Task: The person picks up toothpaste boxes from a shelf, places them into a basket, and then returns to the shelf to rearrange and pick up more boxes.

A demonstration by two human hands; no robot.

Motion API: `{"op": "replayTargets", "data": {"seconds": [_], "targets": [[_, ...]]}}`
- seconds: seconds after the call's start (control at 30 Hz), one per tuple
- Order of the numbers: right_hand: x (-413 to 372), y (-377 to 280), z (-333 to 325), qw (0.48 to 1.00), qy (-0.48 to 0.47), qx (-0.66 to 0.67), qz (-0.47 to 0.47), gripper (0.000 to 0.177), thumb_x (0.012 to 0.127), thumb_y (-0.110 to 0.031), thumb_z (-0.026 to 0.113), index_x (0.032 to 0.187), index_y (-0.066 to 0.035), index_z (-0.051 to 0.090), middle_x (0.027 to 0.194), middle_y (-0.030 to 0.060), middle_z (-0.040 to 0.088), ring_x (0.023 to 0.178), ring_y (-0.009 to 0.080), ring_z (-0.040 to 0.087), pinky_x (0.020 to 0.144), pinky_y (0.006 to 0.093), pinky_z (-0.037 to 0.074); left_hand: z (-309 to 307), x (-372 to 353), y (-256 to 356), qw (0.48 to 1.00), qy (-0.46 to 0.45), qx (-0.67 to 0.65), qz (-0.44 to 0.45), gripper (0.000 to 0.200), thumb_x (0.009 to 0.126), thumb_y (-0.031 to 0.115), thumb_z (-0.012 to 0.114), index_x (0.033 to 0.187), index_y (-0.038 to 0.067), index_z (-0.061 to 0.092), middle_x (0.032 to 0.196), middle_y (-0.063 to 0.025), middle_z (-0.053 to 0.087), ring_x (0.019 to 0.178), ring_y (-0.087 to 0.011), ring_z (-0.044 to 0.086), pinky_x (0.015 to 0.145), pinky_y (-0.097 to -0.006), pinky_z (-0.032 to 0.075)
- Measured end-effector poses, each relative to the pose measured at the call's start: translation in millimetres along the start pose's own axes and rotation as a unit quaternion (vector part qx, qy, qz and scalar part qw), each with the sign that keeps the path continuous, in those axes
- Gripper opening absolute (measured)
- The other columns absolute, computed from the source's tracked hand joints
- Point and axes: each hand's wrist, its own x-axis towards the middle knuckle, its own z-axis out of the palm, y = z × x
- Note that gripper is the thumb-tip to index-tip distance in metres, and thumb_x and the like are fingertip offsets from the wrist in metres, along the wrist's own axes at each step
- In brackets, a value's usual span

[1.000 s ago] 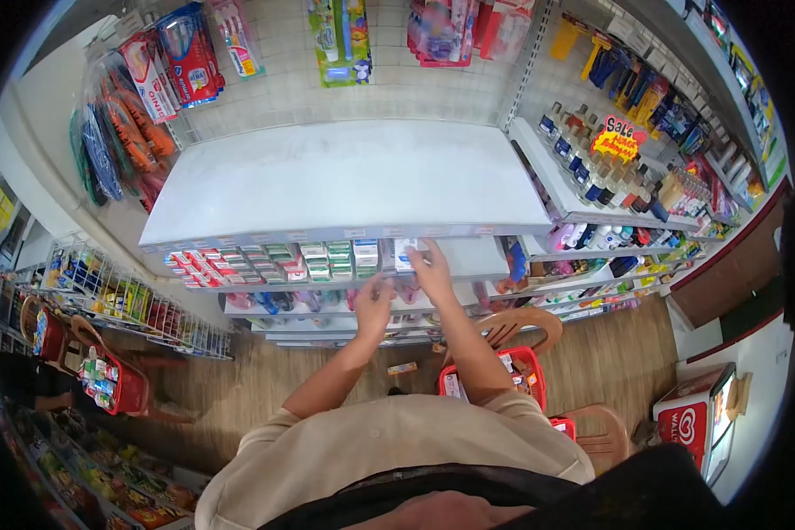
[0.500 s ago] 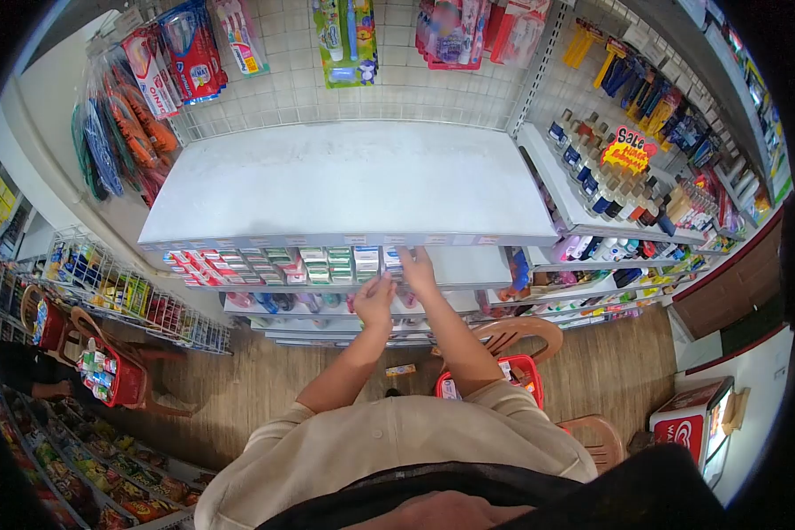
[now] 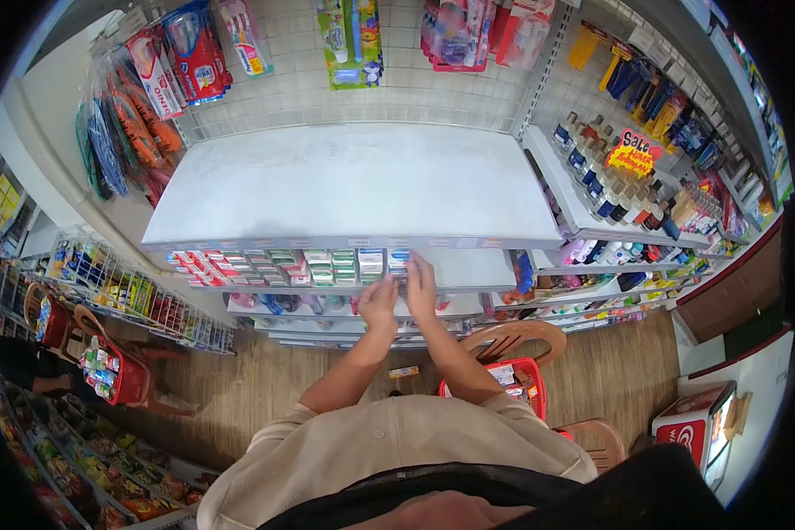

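On the shelf below the bare top board, small toothpaste-like boxes stand in stacked columns. My right hand (image 3: 421, 290) reaches up to the right side of a blue-and-white box stack (image 3: 398, 261), its fingers stretched along it. My left hand (image 3: 379, 305) is at the shelf's front edge, just below and left of the same stack, fingers loosely bent and apart. Left of that stack is another column of white boxes (image 3: 371, 262), followed by green-and-white boxes (image 3: 331, 265) and red-and-white boxes (image 3: 205, 267). The print on the boxes is too small to read.
A wide white shelf board (image 3: 344, 185) juts out above the boxes. Behind me to the right, a red basket (image 3: 539, 389) with goods rests by a brown chair (image 3: 530, 336). A small box (image 3: 404, 372) lies on the floor. Bottles (image 3: 605, 185) fill the right shelf.
My right hand has drawn slightly down and right along the blue-and-white stack, showing more of its front. My left hand stays close to the shelf edge.
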Motion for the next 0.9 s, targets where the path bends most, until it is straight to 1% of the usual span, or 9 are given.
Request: {"op": "replayTargets", "data": {"seconds": [0.03,0.1,0.23,0.33,0.4,0.53,0.6,0.83,0.9], "targets": [[-5.8,4.8,0.4,1.000,-0.001,0.000,0.000,0.039,0.092,-0.022,0.056,0.123,0.001,0.051,0.112,0.0179,0.053,0.097,0.0237,0.056,0.080,0.0322,0.046,-2.9,0.3,-0.3,1.000,0.001,-0.001,0.000,0.019,0.080,0.007,0.073,0.088,0.003,0.056,0.082,-0.0070,0.064,0.072,-0.0146,0.065,0.060,-0.0202,0.053],[-14.3,13.2,2.4,0.997,0.019,-0.007,-0.077,0.046,0.088,-0.015,0.060,0.129,0.002,0.046,0.113,0.0184,0.053,0.102,0.0274,0.057,0.088,0.0345,0.046,-8.0,0.5,3.2,0.995,-0.003,0.042,0.092,0.024,0.080,0.005,0.072,0.092,0.005,0.051,0.081,-0.0079,0.064,0.069,-0.0153,0.065,0.057,-0.0217,0.051],[-26.8,5.5,0.2,0.997,-0.010,-0.061,-0.038,0.058,0.084,-0.013,0.064,0.134,0.004,0.038,0.116,0.0195,0.051,0.108,0.0296,0.055,0.095,0.0358,0.044,-15.4,0.3,9.0,0.987,0.003,0.062,0.150,0.030,0.079,0.004,0.072,0.099,0.005,0.049,0.076,-0.0072,0.063,0.063,-0.0137,0.063,0.053,-0.0221,0.049],[-26.7,-9.9,3.6,0.992,-0.014,-0.093,-0.079,0.066,0.081,-0.015,0.065,0.136,0.004,0.034,0.129,0.0244,0.044,0.116,0.0344,0.050,0.097,0.0391,0.042,-23.6,6.5,13.2,0.960,-0.011,0.174,0.220,0.042,0.078,0.004,0.073,0.112,0.001,0.049,0.071,-0.0062,0.063,0.058,-0.0124,0.059,0.052,-0.0231,0.046],[-21.6,-17.3,8.3,0.975,0.007,-0.174,-0.138,0.066,0.085,-0.015,0.062,0.138,0.007,0.028,0.137,0.0298,0.035,0.127,0.0396,0.039,0.104,0.0432,0.033,-26.2,8.3,17.5,0.924,-0.058,0.238,0.295,0.043,0.078,0.005,0.072,0.115,0.001,0.050,0.068,-0.0046,0.063,0.056,-0.0102,0.057,0.053,-0.0233,0.045],[-14.4,-24.0,16.3,0.973,-0.020,-0.178,-0.147,0.062,0.086,-0.019,0.060,0.137,0.004,0.033,0.140,0.0323,0.030,0.130,0.0437,0.033,0.106,0.0445,0.030,-24.3,5.7,26.4,0.914,-0.054,0.257,0.309,0.041,0.079,0.006,0.071,0.115,0.001,0.051,0.066,-0.0054,0.063,0.057,-0.0096,0.057,0.055,-0.0239,0.046],[-13.4,-23.3,19.6,0.974,-0.039,-0.184,-0.129,0.053,0.087,-0.014,0.057,0.137,-0.007,0.040,0.142,0.0301,0.027,0.127,0.0453,0.036,0.102,0.0432,0.036,-22.0,1.3,33.3,0.902,-0.047,0.289,0.317,0.038,0.079,0.006,0.071,0.113,0.000,0.054,0.064,-0.0039,0.062,0.056,-0.0086,0.057,0.053,-0.0232,0.045],[-13.3,-21.5,24.0,0.975,-0.030,-0.183,-0.119,0.046,0.090,-0.014,0.053,0.134,-0.008,0.044,0.142,0.0306,0.029,0.127,0.0456,0.036,0.101,0.0448,0.037,-17.9,-6.0,50.6,0.898,-0.044,0.309,0.311,0.035,0.080,0.008,0.071,0.112,-0.001,0.060,0.062,-0.0019,0.060,0.054,-0.0070,0.056,0.050,-0.0218,0.044],[-13.8,-22.4,24.8,0.985,-0.044,-0.148,-0.078,0.046,0.090,-0.013,0.053,0.134,-0.009,0.044,0.141,0.0306,0.029,0.127,0.0458,0.036,0.100,0.0443,0.038,-17.6,-6.5,53.4,0.883,-0.048,0.334,0.328,0.033,0.081,0.009,0.071,0.111,-0.001,0.062,0.063,-0.0030,0.061,0.053,-0.0078,0.056,0.050,-0.0228,0.045]]}}
